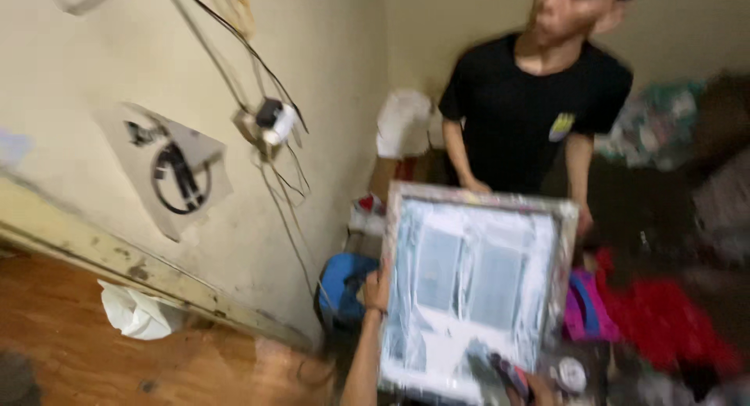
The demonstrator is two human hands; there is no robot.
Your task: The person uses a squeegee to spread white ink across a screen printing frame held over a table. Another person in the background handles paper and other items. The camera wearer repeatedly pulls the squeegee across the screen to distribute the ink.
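A large flat panel (469, 285) wrapped in clear plastic, white with grey rectangles and a silvery edge, is held up in front of me. My left hand (376, 287) grips its left edge. My right hand (535, 386) is at its lower right corner, mostly hidden, beside a small dark object. A person in a black T-shirt (527, 109) stands behind the panel with both hands on its top edge and right side. The picture is blurred.
A cream wall (328, 54) with hanging cables and a small plug box (275, 121) is on the left. A white crumpled bag (137, 312) lies on a wooden surface (86, 359). A blue bag (344, 285), red and pink cloth (664, 320) and clutter lie below.
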